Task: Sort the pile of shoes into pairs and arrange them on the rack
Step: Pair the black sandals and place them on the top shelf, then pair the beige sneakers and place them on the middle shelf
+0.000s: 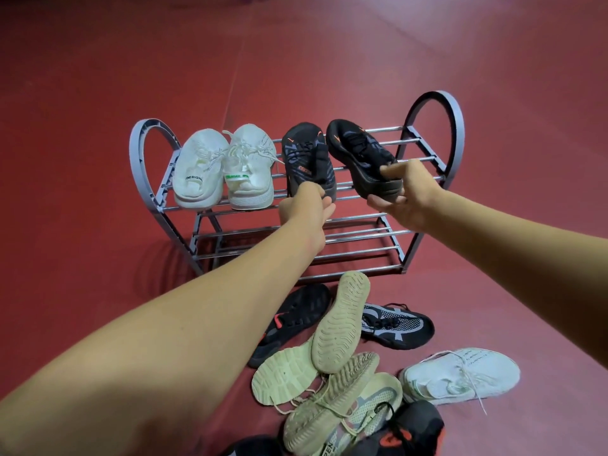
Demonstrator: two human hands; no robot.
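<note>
In the head view, we took the rack (437, 153) as our landmark. On its top tier, at the left end, a white pair (223, 169) sat toes away from us. Just right of that pair, our left hand (307, 205) pinched the heel of a black shoe (307, 159) lying on the bars, long axis running front to back. Further right, our right hand (406, 199) gripped the heel of the matching black shoe (358, 156), thumb curled over the collar and fingers under the sole; it looked tilted, toe angled left, and we judged it not yet flat. The coming move was to square it parallel beside its mate. In front of the rack, the pile (342, 357) lay on the floor.
</note>
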